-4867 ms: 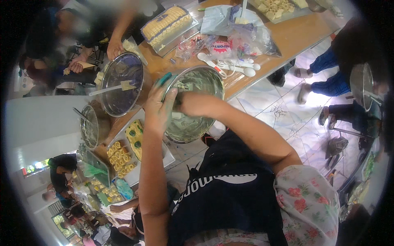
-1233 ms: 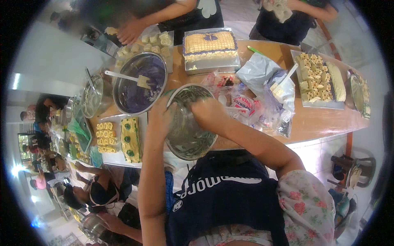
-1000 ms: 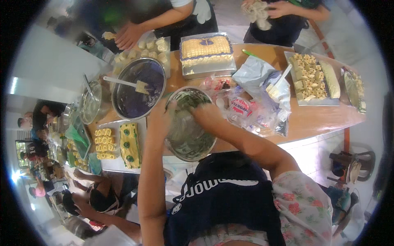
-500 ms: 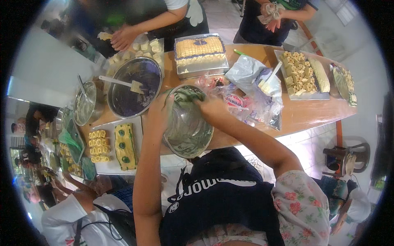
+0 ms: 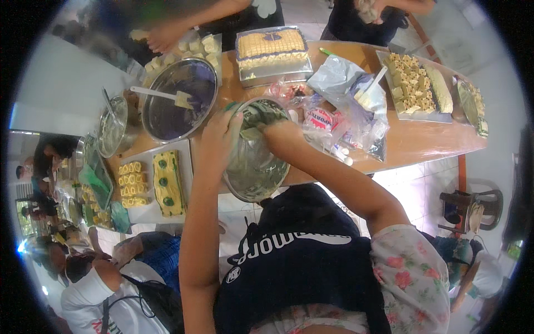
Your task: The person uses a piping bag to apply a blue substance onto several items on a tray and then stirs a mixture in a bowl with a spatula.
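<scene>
A steel mixing bowl (image 5: 253, 178), smeared inside with dull green cream, leans toward me at the table's near edge. My left hand (image 5: 222, 133) is closed on its left rim, thumb toward the inside. Inside the bowl's upper part is my right hand (image 5: 281, 138), its fingers closed and slightly blurred. A pale flat-bladed tool (image 5: 251, 133) smeared with cream shows beside those fingers; its handle is hidden in my grip. Just left stands a larger bowl (image 5: 153, 131) with purple cream and a white-handled spatula (image 5: 161, 96) lying across it.
Past the bowl sits a rectangular cake (image 5: 272, 47) with yellow icing. To its right are crumpled plastic bags (image 5: 345, 119) and a tray of decorated pieces (image 5: 423, 116). A board of iced cakes (image 5: 150, 206) lies at left, near another bowl (image 5: 114, 131). Two people (image 5: 361, 25) stand across the table.
The view has shifted, so the table sits higher in the picture. My right hand has moved from the bowl's rim area further inside, and the pale blade now shows. The left hand keeps its hold.
</scene>
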Demonstrator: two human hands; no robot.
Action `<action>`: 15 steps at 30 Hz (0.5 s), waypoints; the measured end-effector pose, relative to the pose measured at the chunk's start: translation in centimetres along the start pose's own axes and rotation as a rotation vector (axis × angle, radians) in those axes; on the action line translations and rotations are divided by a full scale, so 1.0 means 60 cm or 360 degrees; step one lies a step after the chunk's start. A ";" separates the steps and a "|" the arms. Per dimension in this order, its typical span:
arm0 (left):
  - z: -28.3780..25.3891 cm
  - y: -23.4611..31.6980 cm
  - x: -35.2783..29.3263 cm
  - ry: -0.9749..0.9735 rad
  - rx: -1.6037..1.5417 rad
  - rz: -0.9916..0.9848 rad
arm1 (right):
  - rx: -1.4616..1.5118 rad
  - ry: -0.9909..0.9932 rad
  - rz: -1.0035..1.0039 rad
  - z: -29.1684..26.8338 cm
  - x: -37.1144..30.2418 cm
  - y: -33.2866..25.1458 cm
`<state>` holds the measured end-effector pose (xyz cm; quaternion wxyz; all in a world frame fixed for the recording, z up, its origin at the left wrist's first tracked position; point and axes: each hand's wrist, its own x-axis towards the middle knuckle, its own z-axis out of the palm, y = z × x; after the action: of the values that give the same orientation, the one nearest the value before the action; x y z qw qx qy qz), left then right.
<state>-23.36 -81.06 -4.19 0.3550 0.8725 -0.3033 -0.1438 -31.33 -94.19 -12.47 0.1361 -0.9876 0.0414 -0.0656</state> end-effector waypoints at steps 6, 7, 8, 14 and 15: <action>0.008 0.003 -0.015 0.0085 0.0009 0.0098 | 0.0000 -0.0605 0.0070 -0.066 -0.011 -0.014; 0.003 0.012 -0.018 0.0054 0.0055 0.0133 | -0.0019 -0.0474 0.0153 -0.069 -0.002 -0.008; -0.001 0.017 -0.021 0.0026 0.0100 0.0170 | -0.0040 -0.0341 0.0234 -0.070 0.003 -0.007; -0.003 0.017 -0.036 0.0019 0.0062 0.0179 | 0.0188 -0.0265 -0.0049 -0.004 -0.044 -0.028; -0.004 0.012 -0.041 0.0030 0.0065 0.0164 | 0.0187 -0.0390 0.0040 -0.007 -0.047 -0.043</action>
<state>-25.44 -79.77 -3.42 0.3468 0.8642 -0.3473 -0.1109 -33.98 -91.55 -11.68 0.1986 -0.9780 0.0331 0.0549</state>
